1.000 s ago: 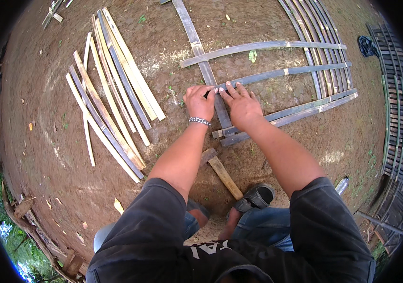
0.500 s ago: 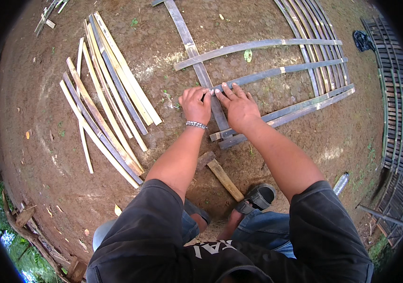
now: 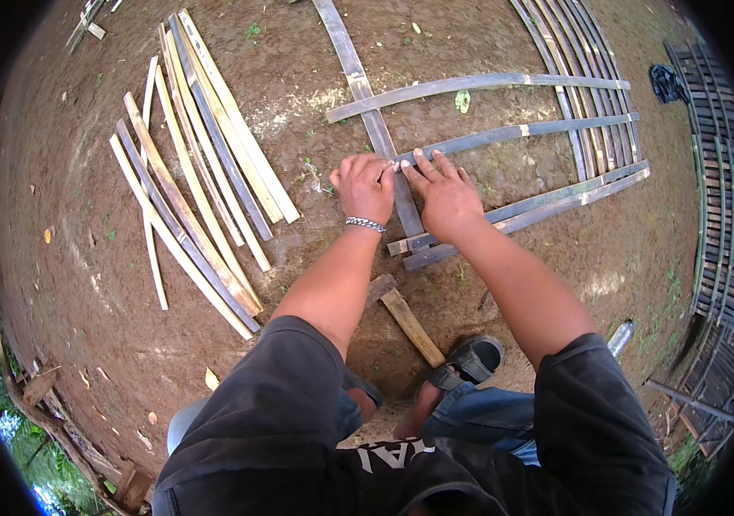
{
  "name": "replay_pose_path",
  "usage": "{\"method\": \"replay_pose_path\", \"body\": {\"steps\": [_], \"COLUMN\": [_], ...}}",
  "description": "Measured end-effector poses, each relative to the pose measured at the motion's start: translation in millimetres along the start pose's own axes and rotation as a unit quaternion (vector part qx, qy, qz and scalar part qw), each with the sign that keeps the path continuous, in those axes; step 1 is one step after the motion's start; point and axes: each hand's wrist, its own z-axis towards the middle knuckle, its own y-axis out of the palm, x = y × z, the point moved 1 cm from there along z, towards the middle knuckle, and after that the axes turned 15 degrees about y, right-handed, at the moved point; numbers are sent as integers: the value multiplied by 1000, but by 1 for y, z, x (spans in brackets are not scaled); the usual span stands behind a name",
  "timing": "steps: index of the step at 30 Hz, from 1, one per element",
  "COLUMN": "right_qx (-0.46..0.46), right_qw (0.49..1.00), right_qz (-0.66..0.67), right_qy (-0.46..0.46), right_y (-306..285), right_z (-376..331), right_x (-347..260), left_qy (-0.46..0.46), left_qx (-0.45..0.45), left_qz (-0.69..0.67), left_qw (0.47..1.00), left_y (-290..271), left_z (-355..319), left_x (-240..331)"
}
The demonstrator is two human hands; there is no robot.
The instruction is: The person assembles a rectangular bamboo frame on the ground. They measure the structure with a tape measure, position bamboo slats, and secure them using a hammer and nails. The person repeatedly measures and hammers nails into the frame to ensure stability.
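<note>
Bare dirt ground point(image 3: 75, 284) outdoors. Dark slat point(image 3: 547, 129) lay at 2 o'clock, left end over crosspiece point(image 3: 377, 131) that ran to 12 o'clock. Left hand point(image 3: 363, 187) curled at that end; couldn't tell whether it pinched anything. Right hand point(image 3: 450, 202) unclenched, resting on slat just beside. Loose strips point(image 3: 238, 114) at 10 o'clock, hammer point(image 3: 412, 327) at 5 o'clock.

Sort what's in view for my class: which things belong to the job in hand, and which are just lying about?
Job in hand:
dark bamboo slat at the left hand and right hand
bamboo crosspiece
probably the hammer and loose bamboo slats

Seemingly just lying about:
clear bottle
crumpled black plastic
fallen leaves
</note>
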Motion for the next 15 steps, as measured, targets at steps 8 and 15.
{"method": "replay_pose_path", "body": {"steps": [8, 15], "right_qx": [196, -81], "right_qw": [937, 978], "right_qz": [278, 191], "right_qy": [-80, -26], "right_y": [63, 163], "right_z": [-50, -184], "right_x": [-1, -8], "left_qy": [-10, -16], "left_qx": [-13, -18], "left_qz": [-3, -11], "left_qw": [1000, 1000], "left_y": [-1, 3], "left_z": [1, 1], "left_x": [-2, -1]}}
